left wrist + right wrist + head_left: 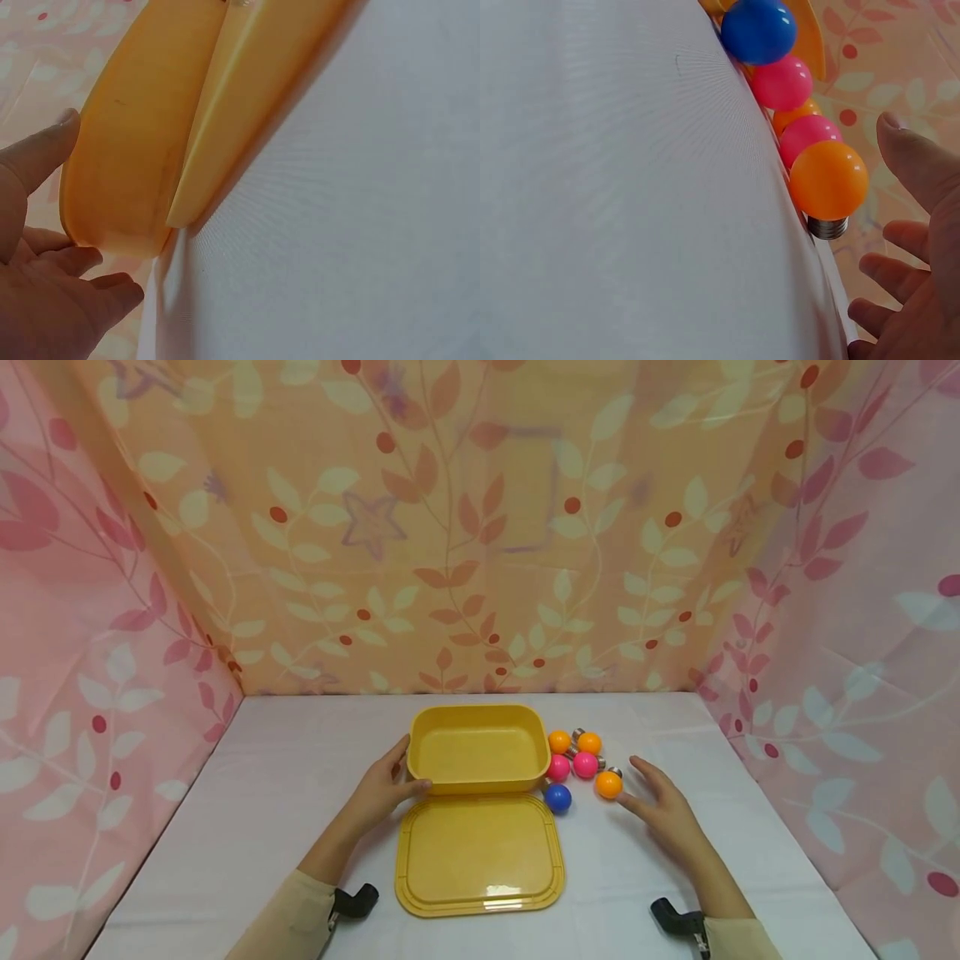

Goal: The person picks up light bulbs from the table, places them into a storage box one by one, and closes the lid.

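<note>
In the head view, an open yellow box (480, 752) stands behind its flat yellow lid (480, 856). My left hand (382, 789) holds the box by its near left corner, thumb on the front rim and fingers along the left side. The left wrist view shows the thumb (49, 150) against the box wall (135, 135). Right of the box lie several coloured light bulbs: orange, two pink (585, 765) and one blue (557, 798). My right hand (667, 818) is spread beside the nearest orange bulb (609, 785), its thumb close to it and nothing held.
A white cloth (300, 735) covers the table. Patterned fabric hangs as a back wall (465, 527) and as pink side walls (90, 652). Black wrist mounts (356, 902) sit at both sleeves.
</note>
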The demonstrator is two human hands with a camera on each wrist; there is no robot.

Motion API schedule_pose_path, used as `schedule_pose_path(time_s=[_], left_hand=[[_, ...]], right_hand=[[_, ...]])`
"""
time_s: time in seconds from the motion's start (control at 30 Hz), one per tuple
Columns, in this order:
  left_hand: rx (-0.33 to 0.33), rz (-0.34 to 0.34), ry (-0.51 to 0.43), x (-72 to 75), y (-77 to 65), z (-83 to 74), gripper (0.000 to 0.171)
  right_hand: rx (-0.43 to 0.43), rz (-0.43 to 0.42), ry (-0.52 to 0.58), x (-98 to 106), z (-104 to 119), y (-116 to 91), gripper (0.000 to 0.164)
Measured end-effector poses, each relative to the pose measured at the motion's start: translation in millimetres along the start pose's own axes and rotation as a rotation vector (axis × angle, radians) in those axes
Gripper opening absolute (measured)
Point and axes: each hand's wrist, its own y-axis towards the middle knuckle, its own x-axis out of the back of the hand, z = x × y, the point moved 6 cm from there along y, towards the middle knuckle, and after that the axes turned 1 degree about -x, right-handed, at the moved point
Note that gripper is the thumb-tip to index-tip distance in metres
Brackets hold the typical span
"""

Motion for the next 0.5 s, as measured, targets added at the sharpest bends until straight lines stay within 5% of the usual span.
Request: schedule_pose_path(time_s=[0.5], left_hand=[[0.006, -0.011, -0.038, -1.1, -0.1, 3.0, 0.110]], right_hand=[[-0.078, 0.019, 0.016, -13.1, -9.9, 10.2, 0.098]])
